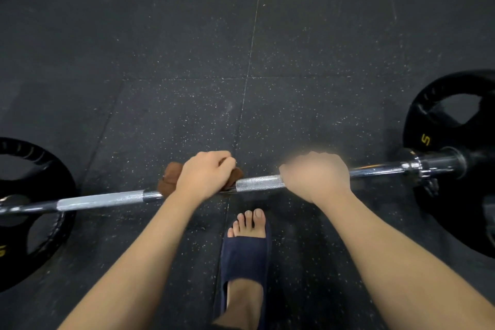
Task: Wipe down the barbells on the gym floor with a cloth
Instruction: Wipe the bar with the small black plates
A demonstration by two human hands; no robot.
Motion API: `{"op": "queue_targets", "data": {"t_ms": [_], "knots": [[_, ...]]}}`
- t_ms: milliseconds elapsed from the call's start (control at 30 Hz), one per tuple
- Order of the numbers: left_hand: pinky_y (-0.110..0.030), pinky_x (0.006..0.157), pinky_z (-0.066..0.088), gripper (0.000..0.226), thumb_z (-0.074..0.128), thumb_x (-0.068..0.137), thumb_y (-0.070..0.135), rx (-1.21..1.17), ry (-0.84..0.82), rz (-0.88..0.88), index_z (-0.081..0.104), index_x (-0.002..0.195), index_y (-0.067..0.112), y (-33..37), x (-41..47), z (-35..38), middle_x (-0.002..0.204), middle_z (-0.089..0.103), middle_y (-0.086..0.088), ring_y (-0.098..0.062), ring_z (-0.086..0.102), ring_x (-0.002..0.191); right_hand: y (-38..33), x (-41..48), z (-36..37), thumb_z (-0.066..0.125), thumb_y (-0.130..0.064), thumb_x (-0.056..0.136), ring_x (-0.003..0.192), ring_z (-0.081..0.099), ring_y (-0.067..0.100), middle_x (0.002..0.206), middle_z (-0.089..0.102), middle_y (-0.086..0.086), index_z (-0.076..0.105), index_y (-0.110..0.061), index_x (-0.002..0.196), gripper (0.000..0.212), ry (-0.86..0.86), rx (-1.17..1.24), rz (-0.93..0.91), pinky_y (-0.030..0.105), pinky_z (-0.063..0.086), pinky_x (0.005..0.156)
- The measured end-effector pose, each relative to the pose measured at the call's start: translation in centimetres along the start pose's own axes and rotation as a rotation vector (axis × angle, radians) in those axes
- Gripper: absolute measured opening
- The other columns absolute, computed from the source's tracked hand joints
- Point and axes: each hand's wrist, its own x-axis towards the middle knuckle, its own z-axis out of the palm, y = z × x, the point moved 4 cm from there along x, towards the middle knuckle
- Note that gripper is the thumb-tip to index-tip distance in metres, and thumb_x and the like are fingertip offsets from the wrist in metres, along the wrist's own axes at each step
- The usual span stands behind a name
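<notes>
One barbell (107, 199) lies across the dark speckled rubber floor (187, 48), its steel shaft running from 9 o'clock to 3 o'clock in front of the person, with the 3 o'clock end sitting slightly further from them. A black left plate (34, 161) is mounted at the 9 o'clock end and a black right plate (439, 120), marked with a yellow 5, at the 3 o'clock end, with a chrome collar (417, 166) just inboard of it. Whether the plates bear their full weight on the floor cannot be told. A brown cloth (168, 182) is bunched round the shaft near its middle, between the two knurled sections. The left hand (206, 174) is on top of the cloth, palm down, its fingers (227, 161) curled over the far side so that cloth and shaft are gripped together; cloth shows on both sides of the hand, at 9 o'clock and 3 o'clock. The right hand (316, 177) is just beside it toward 3 o'clock, apart from the cloth, wrapped closed over the bare shaft at the end of a knurled section; this hand is blurred and the lie of its individual fingers cannot be made out. At 6 o'clock, near the shaft, one foot (249, 220) in a navy open-toed slipper (245, 257) stands on the floor, toes pointing toward the bar. Floor tile seams (250, 43) cross at 12 o'clock beyond the hands
</notes>
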Motion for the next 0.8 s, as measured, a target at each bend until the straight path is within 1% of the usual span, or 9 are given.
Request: {"op": "queue_targets", "data": {"t_ms": [100, 200, 300, 367, 467, 600, 667, 733, 800], "knots": [[-0.037, 0.068, 0.037, 0.033, 0.042, 0.093, 0.044, 0.024, 0.052, 0.067, 0.048, 0.071, 0.020, 4.7, 0.1, 1.9, 0.071, 0.056, 0.003, -0.031, 0.052, 0.077, 0.0, 0.3, -0.2, 0.035, -0.044, 0.094, 0.055, 0.048, 0.024, 0.059, 0.051, 0.001, 0.051, -0.015, 0.059, 0.048, -0.002, -0.015, -0.010, 0.031, 0.035, 0.056], [-0.037, 0.068, 0.036, 0.033, 0.041, 0.097, 0.040, -0.002, 0.062, 0.116, 0.049, 0.073, 0.018, 7.5, 0.5, 3.1, 0.070, 0.056, 0.003, -0.029, 0.052, 0.074, 0.4, 0.4, -0.2, 0.035, -0.049, 0.096, 0.059, 0.049, 0.026, 0.060, 0.050, -0.001, 0.053, -0.017, 0.062, 0.050, -0.003, -0.028, -0.015, 0.032, 0.035, 0.057], [-0.032, 0.057, 0.028, 0.032, 0.040, 0.100, 0.040, 0.067, 0.129, 0.179, 0.048, 0.075, 0.021, 7.6, 0.3, 3.1, 0.067, 0.052, 0.005, -0.014, 0.045, 0.059, 0.8, 0.5, -0.5, 0.035, -0.048, 0.098, 0.055, 0.047, 0.022, 0.060, 0.053, 0.000, 0.058, -0.016, 0.061, 0.053, -0.008, 0.030, -0.004, 0.033, 0.035, 0.057], [-0.028, 0.051, 0.021, 0.031, 0.040, 0.102, 0.040, 0.072, 0.142, 0.201, 0.047, 0.076, 0.024, 7.5, 0.1, 3.1, 0.067, 0.049, 0.007, -0.008, 0.038, 0.055, 1.6, 0.5, -1.1, 0.036, -0.043, 0.097, 0.059, 0.049, 0.025, 0.062, 0.053, 0.001, 0.058, -0.015, 0.061, 0.051, 0.001, 0.071, -0.014, 0.035, 0.036, 0.060], [-0.026, 0.052, 0.023, 0.031, 0.038, 0.104, 0.040, 0.072, 0.126, 0.216, 0.049, 0.079, 0.025, 7.6, 0.3, 3.2, 0.070, 0.052, 0.009, -0.009, 0.042, 0.057, 5.1, 0.7, -2.0, 0.036, -0.041, 0.096, 0.068, 0.054, 0.029, 0.066, 0.054, 0.000, 0.054, -0.017, 0.061, 0.046, -0.025, -0.069, -0.035, 0.033, 0.038, 0.061], [-0.034, 0.063, 0.031, 0.033, 0.039, 0.102, 0.039, 0.059, 0.123, 0.215, 0.050, 0.076, 0.021, 7.0, 0.2, 3.4, 0.071, 0.057, 0.005, -0.020, 0.051, 0.066, 9.4, 0.0, -1.1, 0.035, -0.039, 0.096, 0.064, 0.050, 0.028, 0.067, 0.053, 0.005, 0.057, -0.014, 0.065, 0.045, -0.108, -0.123, 0.088, 0.034, 0.035, 0.060], [-0.035, 0.064, 0.032, 0.034, 0.039, 0.101, 0.038, 0.030, 0.087, 0.180, 0.049, 0.074, 0.020, 6.8, 0.3, 3.4, 0.072, 0.059, 0.005, -0.020, 0.052, 0.068, 9.2, -0.1, -0.7, 0.036, -0.037, 0.095, 0.060, 0.049, 0.027, 0.065, 0.054, 0.006, 0.057, -0.012, 0.065, 0.045, -0.089, -0.119, 0.098, 0.034, 0.035, 0.058], [-0.035, 0.066, 0.034, 0.033, 0.039, 0.100, 0.037, -0.017, -0.036, 0.122, 0.053, 0.074, 0.021, 6.6, 1.0, 3.4, 0.076, 0.061, 0.005, -0.018, 0.054, 0.072, 9.0, -0.3, -0.6, 0.035, -0.037, 0.095, 0.058, 0.048, 0.026, 0.065, 0.055, 0.005, 0.059, -0.012, 0.067, 0.044, -0.095, -0.114, 0.099, 0.034, 0.036, 0.057], [-0.036, 0.073, 0.041, 0.032, 0.039, 0.098, 0.037, -0.059, -0.156, 0.114, 0.059, 0.077, 0.022, 8.0, 1.8, 3.9, 0.085, 0.065, 0.003, -0.024, 0.058, 0.084, 8.9, -0.3, -0.7, 0.035, -0.037, 0.095, 0.057, 0.048, 0.025, 0.065, 0.056, 0.005, 0.059, -0.012, 0.068, 0.044, -0.101, -0.107, 0.094, 0.035, 0.035, 0.057]]}}
